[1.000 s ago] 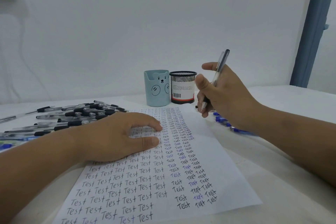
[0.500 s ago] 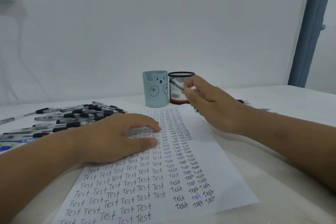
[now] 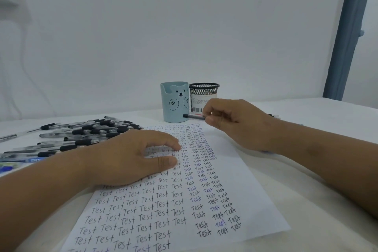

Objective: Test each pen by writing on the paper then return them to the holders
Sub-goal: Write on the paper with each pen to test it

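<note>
Left hand (image 3: 133,157) lies palm-down, fingers spread and flat, forearm reaching in from lower left; right hand (image 3: 231,122) curled, thumb and fingertips pinched, forearm angled in from right.

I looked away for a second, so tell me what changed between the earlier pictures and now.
The right hand came down from its raised writing pose and moved toward the holders. The pen it holds swung from upright to nearly level, its end now in front of the blue holder. The left hand stayed flat on the paper; the pen pile and mesh holder did not move.
</note>
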The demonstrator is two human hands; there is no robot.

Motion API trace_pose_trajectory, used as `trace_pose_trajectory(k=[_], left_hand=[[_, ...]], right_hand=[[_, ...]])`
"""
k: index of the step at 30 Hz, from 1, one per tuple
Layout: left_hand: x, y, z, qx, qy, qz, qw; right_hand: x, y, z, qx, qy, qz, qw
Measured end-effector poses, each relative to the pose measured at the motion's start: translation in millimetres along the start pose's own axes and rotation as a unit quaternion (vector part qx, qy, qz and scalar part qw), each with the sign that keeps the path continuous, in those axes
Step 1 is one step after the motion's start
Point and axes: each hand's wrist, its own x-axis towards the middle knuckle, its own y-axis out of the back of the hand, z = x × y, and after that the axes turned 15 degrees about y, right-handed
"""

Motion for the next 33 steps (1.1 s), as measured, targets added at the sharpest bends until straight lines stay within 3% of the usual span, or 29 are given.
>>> trace_pose_trajectory(k=[10,16,24,28,31,33], left_hand=[[3,-5,-3,0.006,-0.015,0.021,1.0],[4,-4,-5,0.007,-0.024,0.024,0.999],[1,-4,-1,0.007,-0.019,0.021,1.0],[-7,4,6,-0.008,0.011,0.044,0.999],[-12,25,3,-0.034,0.041,0.086,0.995],[-19,48,-8,0.004,0.055,0.121,0.991]], right_hand=[[2,32,41,-0.166,-0.073,0.003,0.983],[-7,50,66,-0.184,-0.163,-0.02,0.969],[-4,40,81,-0.23,-0.186,-0.045,0.954],[-1,35,72,-0.23,-0.161,-0.012,0.96],[4,22,42,-0.193,-0.084,0.007,0.978],[8,6,13,-0.146,-0.028,-0.008,0.989]])
